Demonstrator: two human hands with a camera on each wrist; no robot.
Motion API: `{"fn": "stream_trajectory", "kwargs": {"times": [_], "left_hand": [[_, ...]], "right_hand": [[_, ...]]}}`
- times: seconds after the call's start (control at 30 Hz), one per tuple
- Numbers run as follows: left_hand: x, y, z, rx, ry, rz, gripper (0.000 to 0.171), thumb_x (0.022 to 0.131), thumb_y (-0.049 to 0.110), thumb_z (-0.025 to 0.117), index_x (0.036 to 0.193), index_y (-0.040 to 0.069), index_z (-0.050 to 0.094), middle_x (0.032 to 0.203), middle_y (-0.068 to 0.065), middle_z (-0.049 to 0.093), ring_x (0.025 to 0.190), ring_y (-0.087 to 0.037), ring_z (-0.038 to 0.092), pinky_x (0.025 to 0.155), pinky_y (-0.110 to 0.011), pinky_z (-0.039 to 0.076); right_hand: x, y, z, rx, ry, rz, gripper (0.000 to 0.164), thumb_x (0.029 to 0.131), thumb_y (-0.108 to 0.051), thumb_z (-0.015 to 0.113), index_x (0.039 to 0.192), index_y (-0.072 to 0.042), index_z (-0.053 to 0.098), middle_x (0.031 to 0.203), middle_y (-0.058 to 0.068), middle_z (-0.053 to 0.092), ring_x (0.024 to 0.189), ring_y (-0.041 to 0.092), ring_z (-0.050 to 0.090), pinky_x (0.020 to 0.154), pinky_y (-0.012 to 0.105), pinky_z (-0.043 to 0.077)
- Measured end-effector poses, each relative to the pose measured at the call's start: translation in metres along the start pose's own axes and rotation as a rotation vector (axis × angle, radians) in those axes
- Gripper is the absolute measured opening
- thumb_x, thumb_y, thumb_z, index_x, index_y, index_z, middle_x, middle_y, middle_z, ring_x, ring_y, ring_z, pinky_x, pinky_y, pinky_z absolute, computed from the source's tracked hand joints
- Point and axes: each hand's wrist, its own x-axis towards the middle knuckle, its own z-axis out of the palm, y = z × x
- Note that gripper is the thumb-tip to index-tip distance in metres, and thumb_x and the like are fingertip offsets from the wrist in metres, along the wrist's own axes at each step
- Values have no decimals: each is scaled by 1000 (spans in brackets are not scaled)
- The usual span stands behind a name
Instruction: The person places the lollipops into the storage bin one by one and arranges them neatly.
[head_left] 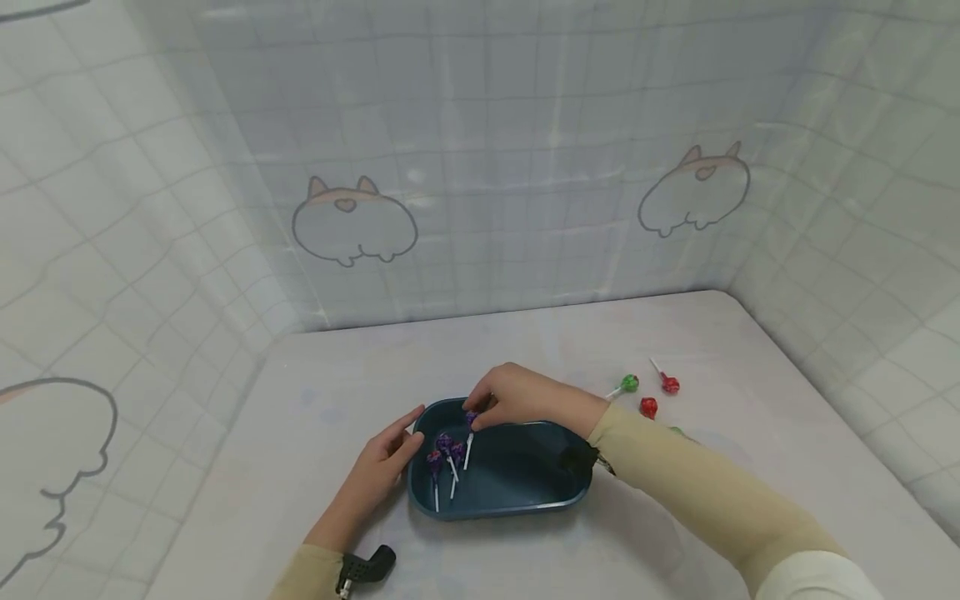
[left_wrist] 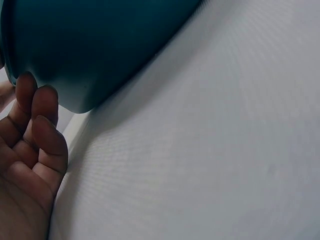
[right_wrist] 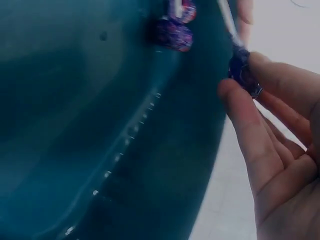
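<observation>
A dark teal oblong tray [head_left: 517, 475] sits on the table, with purple-wrapped lollipops [head_left: 445, 442] gathered at its left end, their white sticks pointing toward me. Above that end, my right hand [head_left: 517, 396] pinches another purple lollipop [right_wrist: 243, 72] by its wrapped head between thumb and fingertips. Its stick [head_left: 468, 452] hangs down into the tray. My left hand [head_left: 378, 462] rests against the tray's left end, thumb and fingertips touching the rim. Seen from the left wrist, loosely bent fingers [left_wrist: 45, 135] lie by the tray's outer wall [left_wrist: 100, 45].
Right of the tray, beyond my right sleeve, lie a green lollipop [head_left: 628, 383], a red lollipop [head_left: 670, 384] and another red one [head_left: 648, 407]. A bit of green wrapper [head_left: 678, 431] shows behind the sleeve. Sheets with a grid pattern [head_left: 480, 167] enclose the table's back and sides.
</observation>
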Motion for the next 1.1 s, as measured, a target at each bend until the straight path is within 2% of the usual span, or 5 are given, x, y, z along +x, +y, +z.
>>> {"fn": "stream_trajectory", "kwargs": {"times": [0.1,0.27,0.57,0.87,1.1], "left_hand": [[1,1,0,5,4,-6,48,100,35,60,145,23,52,79,-7,55,62,-19,50,54,-30,44],[0,0,0,6,16,-29,46,99,38,60,144,29,52,80,-8,56,63,-20,50,53,-31,44],[2,-1,1,17,16,-23,47,99,40,60,144,31,52,79,-7,56,62,-20,50,53,-31,44],[1,-1,2,3,13,-33,47,99,39,61,144,29,52,80,-7,56,62,-20,50,53,-31,44],[1,3,2,36,19,-51,46,101,34,59,146,29,50,82,-8,56,64,-23,50,54,-30,43]], "right_hand": [[6,0,6,-72,-21,6,30,87,-24,78,113,-10,76,100,-8,71,86,-1,64,78,19,50],[13,0,17,-179,-60,16,24,87,-23,79,106,-10,77,95,-7,71,83,0,62,77,20,50],[18,0,31,-303,-79,51,21,86,-23,79,103,-10,78,92,-5,71,81,5,61,75,23,50],[24,2,38,-333,-93,76,19,87,-23,78,102,-11,78,90,-5,70,78,4,60,73,23,50],[25,2,39,-329,-92,76,16,88,-23,78,99,-12,79,85,-8,68,73,3,58,68,22,49]]}}
